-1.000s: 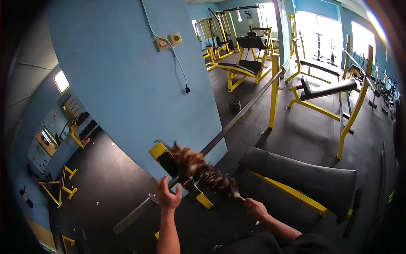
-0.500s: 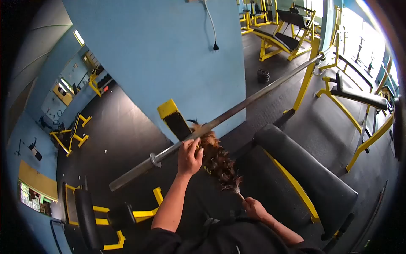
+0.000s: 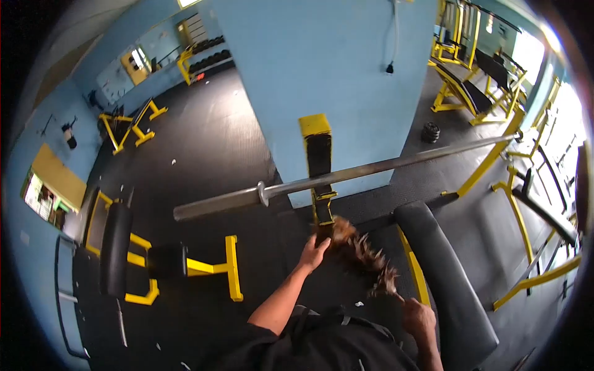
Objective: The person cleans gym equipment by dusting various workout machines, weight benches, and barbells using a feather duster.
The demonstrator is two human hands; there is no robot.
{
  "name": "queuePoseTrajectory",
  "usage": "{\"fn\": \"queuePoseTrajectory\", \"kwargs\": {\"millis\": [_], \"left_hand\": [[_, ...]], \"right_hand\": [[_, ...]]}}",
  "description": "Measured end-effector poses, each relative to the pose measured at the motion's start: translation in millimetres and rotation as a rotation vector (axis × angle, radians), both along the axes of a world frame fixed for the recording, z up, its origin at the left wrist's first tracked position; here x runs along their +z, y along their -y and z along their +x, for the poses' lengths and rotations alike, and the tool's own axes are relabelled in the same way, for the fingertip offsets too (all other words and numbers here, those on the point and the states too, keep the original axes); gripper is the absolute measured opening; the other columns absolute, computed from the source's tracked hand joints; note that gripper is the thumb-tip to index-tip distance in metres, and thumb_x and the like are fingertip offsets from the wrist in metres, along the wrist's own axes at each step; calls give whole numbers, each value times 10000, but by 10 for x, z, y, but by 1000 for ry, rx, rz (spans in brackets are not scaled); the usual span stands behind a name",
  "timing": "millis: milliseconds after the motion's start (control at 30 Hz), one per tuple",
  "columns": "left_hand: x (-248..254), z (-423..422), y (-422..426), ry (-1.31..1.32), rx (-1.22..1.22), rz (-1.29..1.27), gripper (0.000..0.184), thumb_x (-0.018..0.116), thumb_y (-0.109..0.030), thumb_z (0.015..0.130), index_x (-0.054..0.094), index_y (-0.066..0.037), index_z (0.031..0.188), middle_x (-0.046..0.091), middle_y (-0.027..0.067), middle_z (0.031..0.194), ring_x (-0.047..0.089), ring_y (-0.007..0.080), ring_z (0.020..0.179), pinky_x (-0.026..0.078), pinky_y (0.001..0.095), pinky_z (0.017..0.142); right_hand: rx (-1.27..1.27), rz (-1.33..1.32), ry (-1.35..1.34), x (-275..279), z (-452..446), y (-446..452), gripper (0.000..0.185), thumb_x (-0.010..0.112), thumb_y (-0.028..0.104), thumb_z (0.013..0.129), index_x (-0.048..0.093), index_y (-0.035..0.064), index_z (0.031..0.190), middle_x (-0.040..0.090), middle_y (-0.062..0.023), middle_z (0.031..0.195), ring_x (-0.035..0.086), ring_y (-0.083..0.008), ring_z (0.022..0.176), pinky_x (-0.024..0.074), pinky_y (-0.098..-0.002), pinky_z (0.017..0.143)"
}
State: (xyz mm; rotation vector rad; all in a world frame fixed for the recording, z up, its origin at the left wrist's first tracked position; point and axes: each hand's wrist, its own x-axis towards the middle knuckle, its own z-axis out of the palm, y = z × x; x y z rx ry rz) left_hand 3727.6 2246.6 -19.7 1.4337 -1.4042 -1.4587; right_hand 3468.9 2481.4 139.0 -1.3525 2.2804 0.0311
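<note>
My right hand (image 3: 419, 316) is closed round the thin handle of a brown feather duster (image 3: 366, 255). The duster's feathers reach up and left, against the lower part of a yellow and black rack upright (image 3: 319, 154). Low on that same upright, my left hand (image 3: 314, 253) grips the post, thumb and fingers round it. Above both hands a bare steel barbell (image 3: 365, 169) lies across the rack, its thick sleeve end out to the left.
A black padded bench (image 3: 442, 278) stands close on my right. To the left is a yellow-framed seat with black pads (image 3: 116, 250). Behind the rack rises a blue pillar (image 3: 334, 68) with a hanging plug (image 3: 389, 68). Weight plates (image 3: 430, 132) are stacked on the floor.
My left hand has left the barbell and moved down to the upright. The duster has gone from near the bar to lower on the post. The view has turned left.
</note>
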Motion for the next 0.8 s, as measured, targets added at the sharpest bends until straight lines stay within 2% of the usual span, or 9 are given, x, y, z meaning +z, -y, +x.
{"fn": "queuePoseTrajectory", "kwargs": {"millis": [33,67,200,333,400,500,600,733,800], "left_hand": [[146,-36,-76,100,26,8,793,537,-522,830,305,8,1374,352,232,1379,342,352,1279,284,415,1046],[346,-85,-131,197,47,19,791,537,-521,830,305,4,1375,336,230,1390,348,352,1276,293,423,1042],[229,4,-184,108,74,64,732,537,-471,853,298,-29,1385,299,201,1414,355,354,1270,305,435,1039],[-13,75,-446,-188,230,-180,607,531,-365,890,319,-59,1370,448,182,1287,463,322,1191,422,398,937],[140,65,-557,-29,210,-294,577,546,-338,886,345,-69,1355,492,179,1230,529,299,1115,456,376,886],[138,2,-572,-42,198,-202,542,550,-315,883,374,-78,1338,481,174,1264,562,297,1054,460,380,872],[-116,-33,-598,-192,229,-39,515,553,-297,878,399,-93,1325,476,181,1285,571,289,1028,459,373,864],[-264,41,-674,-362,193,-174,522,533,-314,890,388,-95,1341,500,190,1264,551,288,1081,435,367,901],[-201,93,-697,-185,201,-239,543,496,-335,907,361,-69,1361,534,192,1225,526,282,1128,404,350,940]], "right_hand": [[9,-123,38,-11,14,57,201,522,267,825,651,122,880,641,-179,777,617,-370,780,482,-465,688],[218,-203,28,-672,-275,-43,209,525,288,827,647,120,843,638,-174,767,616,-368,777,480,-468,685],[143,-140,-61,-61,-68,141,174,560,270,813,648,125,852,635,-151,741,614,-361,751,490,-453,673],[186,-376,39,452,-277,63,101,582,147,788,650,75,812,604,-162,689,612,-345,663,462,-391,573],[99,-359,27,402,-459,104,100,576,134,791,640,62,818,591,-156,645,600,-347,606,446,-374,533],[196,-394,-33,-32,-529,361,118,573,164,811,613,54,799,567,-199,645,575,-387,597,441,-414,526],[292,-297,-1,167,-244,591,117,579,191,814,611,78,822,554,-218,662,571,-405,644,449,-442,553],[467,-407,13,195,-80,545,84,582,169,804,628,105,835,591,-192,690,597,-374,644,455,-442,555],[498,-332,-51,19,-21,698,116,552,203,830,613,106,848,596,-193,697,594,-388,658,466,-455,573]]}}
